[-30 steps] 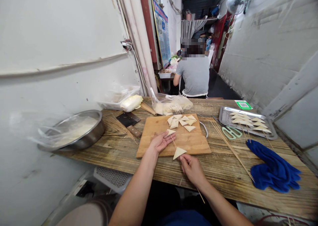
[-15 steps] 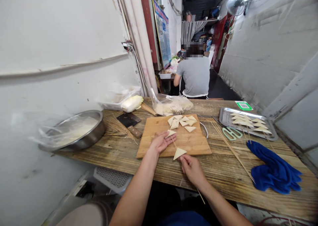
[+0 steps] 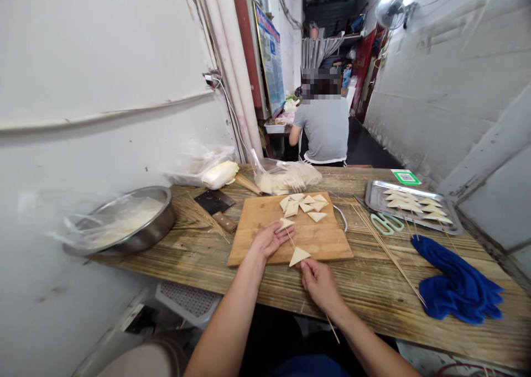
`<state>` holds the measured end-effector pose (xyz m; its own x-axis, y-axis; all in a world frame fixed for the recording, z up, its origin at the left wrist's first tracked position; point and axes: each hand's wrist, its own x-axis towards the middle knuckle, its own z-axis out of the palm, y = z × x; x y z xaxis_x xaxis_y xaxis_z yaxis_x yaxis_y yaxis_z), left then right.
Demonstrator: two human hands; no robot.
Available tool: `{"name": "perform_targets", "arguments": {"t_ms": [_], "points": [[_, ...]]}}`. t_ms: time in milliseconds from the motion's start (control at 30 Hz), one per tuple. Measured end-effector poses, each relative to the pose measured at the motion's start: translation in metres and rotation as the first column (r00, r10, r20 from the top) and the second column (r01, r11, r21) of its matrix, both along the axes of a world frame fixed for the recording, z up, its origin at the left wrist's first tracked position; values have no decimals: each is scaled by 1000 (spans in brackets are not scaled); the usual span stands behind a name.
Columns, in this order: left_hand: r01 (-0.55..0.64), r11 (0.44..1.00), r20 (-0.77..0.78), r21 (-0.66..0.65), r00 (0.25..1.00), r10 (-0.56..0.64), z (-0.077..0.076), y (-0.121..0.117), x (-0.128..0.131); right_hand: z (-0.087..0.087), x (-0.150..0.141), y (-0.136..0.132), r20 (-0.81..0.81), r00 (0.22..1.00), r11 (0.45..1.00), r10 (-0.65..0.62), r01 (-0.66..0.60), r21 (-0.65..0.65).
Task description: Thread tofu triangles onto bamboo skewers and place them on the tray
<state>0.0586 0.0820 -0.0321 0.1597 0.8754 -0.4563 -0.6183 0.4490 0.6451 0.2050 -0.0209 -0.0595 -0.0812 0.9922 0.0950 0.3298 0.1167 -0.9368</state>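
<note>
My left hand [image 3: 265, 240], palm up over the front left of a wooden cutting board [image 3: 327, 245], holds a pale triangular slice [image 3: 286, 224], like tofu, between thumb and fingers. A thin bamboo skewer [image 3: 332, 328] runs up to that slice; whether its tip is inside cannot be made out. Lower on the skewer sits a second triangular slice [image 3: 299, 256]. Just below it, my right hand [image 3: 319, 279] pinches the skewer, whose tail shows under the wrist. Several more triangles [image 3: 307, 205] lie in a cluster at the back of the board.
To the right are loose skewers [image 3: 390, 254], green-handled scissors [image 3: 386, 223], a metal tray [image 3: 373, 197] of skewered triangles and a blue cloth [image 3: 458, 288]. Leftward stand a cleaver [image 3: 214, 201], a cabbage [image 3: 219, 175] and a metal basin [image 3: 164, 216]. A person [image 3: 323, 128] sits beyond the table.
Both hands keep nearly the same pose on the skewer and slices. The view has shifted very slightly. The seated person's head has moved a little to the left.
</note>
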Motion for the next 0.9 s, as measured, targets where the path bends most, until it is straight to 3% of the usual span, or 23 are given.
{"name": "perform_targets", "arguments": {"t_ms": [600, 900], "points": [[27, 998, 31, 51, 999, -28, -2, -1, -2, 4, -10, 5, 39, 999, 1000, -2, 1, 24], [-65, 998, -7, -7, 998, 65, -2, 2, 2, 5, -13, 4, 102, 995, 999, -1, -4, 47]]}}
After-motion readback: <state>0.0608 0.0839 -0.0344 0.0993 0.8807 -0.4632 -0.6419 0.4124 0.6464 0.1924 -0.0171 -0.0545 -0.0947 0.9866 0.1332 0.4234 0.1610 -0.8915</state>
